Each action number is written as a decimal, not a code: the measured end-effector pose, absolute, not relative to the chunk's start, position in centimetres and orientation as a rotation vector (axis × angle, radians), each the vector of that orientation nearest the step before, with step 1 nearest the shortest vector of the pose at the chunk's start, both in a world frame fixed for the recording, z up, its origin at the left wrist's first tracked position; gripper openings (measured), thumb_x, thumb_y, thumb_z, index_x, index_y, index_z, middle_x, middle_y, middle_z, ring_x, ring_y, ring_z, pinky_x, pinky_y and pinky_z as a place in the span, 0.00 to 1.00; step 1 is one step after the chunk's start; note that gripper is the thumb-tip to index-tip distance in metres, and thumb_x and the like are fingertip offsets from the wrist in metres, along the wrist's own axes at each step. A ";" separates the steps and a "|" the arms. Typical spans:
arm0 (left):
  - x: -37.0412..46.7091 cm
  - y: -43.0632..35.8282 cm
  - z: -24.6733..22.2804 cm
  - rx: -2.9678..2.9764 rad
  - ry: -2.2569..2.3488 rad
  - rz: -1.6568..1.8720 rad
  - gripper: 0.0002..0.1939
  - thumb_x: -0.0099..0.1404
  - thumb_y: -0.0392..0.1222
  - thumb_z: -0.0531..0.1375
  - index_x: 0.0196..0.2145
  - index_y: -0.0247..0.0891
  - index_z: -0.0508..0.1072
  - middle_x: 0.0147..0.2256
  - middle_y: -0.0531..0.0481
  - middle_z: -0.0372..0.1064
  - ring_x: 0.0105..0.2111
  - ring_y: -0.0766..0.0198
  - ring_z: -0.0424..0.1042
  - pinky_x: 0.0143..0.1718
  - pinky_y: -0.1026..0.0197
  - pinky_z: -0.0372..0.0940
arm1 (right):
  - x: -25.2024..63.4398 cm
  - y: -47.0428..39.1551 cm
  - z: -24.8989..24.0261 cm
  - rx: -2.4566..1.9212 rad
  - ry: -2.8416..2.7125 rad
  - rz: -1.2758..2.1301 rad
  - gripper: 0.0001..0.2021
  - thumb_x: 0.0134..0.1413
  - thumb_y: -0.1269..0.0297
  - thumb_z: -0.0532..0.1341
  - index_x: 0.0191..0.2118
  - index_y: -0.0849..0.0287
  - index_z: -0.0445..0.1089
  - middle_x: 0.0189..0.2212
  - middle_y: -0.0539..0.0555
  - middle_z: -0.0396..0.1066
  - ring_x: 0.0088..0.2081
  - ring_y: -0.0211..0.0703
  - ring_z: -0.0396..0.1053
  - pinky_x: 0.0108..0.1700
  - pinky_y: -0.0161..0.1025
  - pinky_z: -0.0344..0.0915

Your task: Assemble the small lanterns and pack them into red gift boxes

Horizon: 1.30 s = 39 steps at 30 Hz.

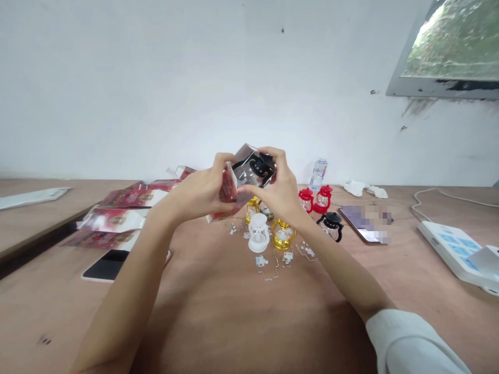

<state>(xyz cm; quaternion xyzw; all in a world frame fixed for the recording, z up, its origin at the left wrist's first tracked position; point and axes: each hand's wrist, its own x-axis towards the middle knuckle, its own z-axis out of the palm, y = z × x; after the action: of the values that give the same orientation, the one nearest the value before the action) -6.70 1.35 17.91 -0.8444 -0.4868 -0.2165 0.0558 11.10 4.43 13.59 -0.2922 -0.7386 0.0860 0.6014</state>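
Observation:
Raised above the table is a small box (230, 188) with red printing and clear sides. Inside its clear part a black mini lantern (259, 165) shows, lying tilted. My left hand (205, 187) is closed around the red printed end. My right hand (283, 189) grips the other end, fingers over the top and thumb along the lower side. Just below stand a white mini lantern (258, 234) and a gold one (283, 235), with others partly hidden. Further right are two red lanterns (323, 199) and another black lantern (331, 226).
Flat red printed packaging (117, 219) lies at left, by a dark phone (105, 265). Bent wires with small white parts (261, 261) lie in front of the lanterns. A clear bottle (318, 173), a tablet-like device (362, 223), crumpled tissue (354, 188) and a power strip (454, 252) are at right.

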 end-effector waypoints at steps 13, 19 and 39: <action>-7.0 1.7 17.5 -2.710 -1.356 -0.651 0.34 0.55 0.49 0.63 0.52 0.39 0.48 0.34 0.48 0.69 0.29 0.58 0.71 0.25 0.61 0.60 | 12.4 5.7 14.2 -0.685 -1.783 0.548 0.21 0.44 0.55 0.67 0.43 0.52 0.60 0.36 0.49 0.69 0.34 0.40 0.69 0.36 0.41 0.67; -6.9 1.8 17.4 -2.761 -1.317 -0.699 0.33 0.57 0.48 0.62 0.52 0.39 0.48 0.32 0.50 0.69 0.29 0.60 0.71 0.27 0.61 0.62 | 11.8 5.1 13.9 -0.659 -1.758 0.351 0.19 0.52 0.56 0.63 0.47 0.50 0.58 0.41 0.51 0.69 0.42 0.43 0.68 0.44 0.44 0.65; -7.0 2.3 17.0 -2.953 -1.319 -0.740 0.28 0.55 0.48 0.63 0.47 0.42 0.52 0.38 0.46 0.66 0.34 0.59 0.71 0.25 0.63 0.63 | 11.9 4.8 13.9 -0.655 -1.804 0.271 0.24 0.58 0.55 0.58 0.58 0.47 0.51 0.50 0.54 0.66 0.51 0.50 0.66 0.49 0.49 0.65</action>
<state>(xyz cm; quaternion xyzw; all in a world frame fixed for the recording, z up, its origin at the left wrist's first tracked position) -7.01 2.27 17.02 -0.8866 -0.3961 -0.2220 -0.0881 11.93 4.83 13.89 -0.2786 -0.7673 0.1154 0.5660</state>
